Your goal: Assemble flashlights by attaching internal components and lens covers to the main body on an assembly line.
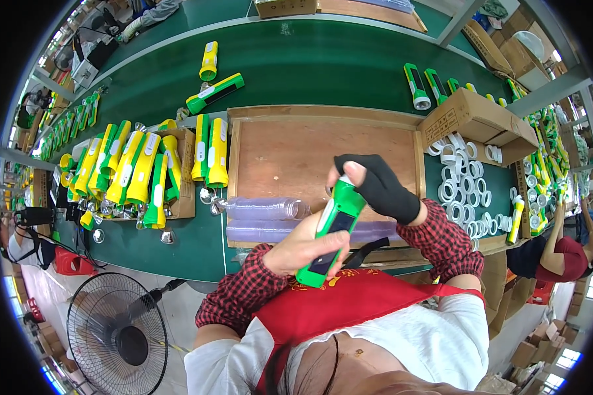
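Over the wooden tray [296,155], I hold a green flashlight [344,199] with a dark panel on its side, tilted with its head end up. My left hand [303,245] is bare and wraps round the body at the lower end. My right hand [383,191], in a black fingerless glove, is closed over the head end, thumb on its rim; the glove hides most of that end. Below my hands lie stacks of clear, purplish round pieces [260,209] along the tray's near side.
Left of the tray, yellow and green flashlights [122,168] lie piled, with loose reflectors [167,236] hanging out. White rings [468,191] lie at the right, beside a cardboard box [474,122]. More flashlights [215,92] lie on the green bench [323,62]. A fan [118,336] stands at lower left.
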The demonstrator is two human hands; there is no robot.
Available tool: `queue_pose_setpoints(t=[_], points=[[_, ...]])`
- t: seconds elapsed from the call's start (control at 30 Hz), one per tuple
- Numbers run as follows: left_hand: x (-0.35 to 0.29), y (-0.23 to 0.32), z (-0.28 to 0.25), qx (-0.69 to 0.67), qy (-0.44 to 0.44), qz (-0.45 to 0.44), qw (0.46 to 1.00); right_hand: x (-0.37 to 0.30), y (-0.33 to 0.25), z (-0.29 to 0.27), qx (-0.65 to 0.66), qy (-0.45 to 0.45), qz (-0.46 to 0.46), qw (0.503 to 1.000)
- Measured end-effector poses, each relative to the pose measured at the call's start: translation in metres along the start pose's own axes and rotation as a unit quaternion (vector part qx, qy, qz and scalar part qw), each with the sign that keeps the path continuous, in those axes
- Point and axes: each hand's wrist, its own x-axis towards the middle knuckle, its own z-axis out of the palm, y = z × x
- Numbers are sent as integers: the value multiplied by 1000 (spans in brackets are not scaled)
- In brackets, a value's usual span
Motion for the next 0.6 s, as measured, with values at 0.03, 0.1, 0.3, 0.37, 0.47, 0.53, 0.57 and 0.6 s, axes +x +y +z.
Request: queue_pose_setpoints(t=[0.03, 0.1, 0.3, 0.37, 0.47, 0.53, 0.57, 0.6], points=[[-1, -1, -1, -136, -87, -28, 987, -3, -11, 0, 2, -8, -62, 998], [-1, -11, 4, -317, -278, -46, 905, -1, -35, -3, -53, -79, -224, 970], [31, 37, -39, 354, 98, 25, 930, 22, 8, -8, -121, 130, -64, 982], [50, 18, -54, 491, 191, 60, 848, 32, 47, -12, -138, 169, -26, 976], [46, 15, -49, 502, 202, 106, 834, 36, 42, -17, -161, 113, 12, 980], [36, 20, -44, 295, 157, 3, 943, 37, 19, -21, -53, 54, 92, 993], [31, 21, -46, 213, 114, 9, 970, 35, 8, -23, 18, 28, 140, 990], [28, 21, -44, 183, 100, 14, 978, 37, 11, -27, 34, 12, 126, 991]])
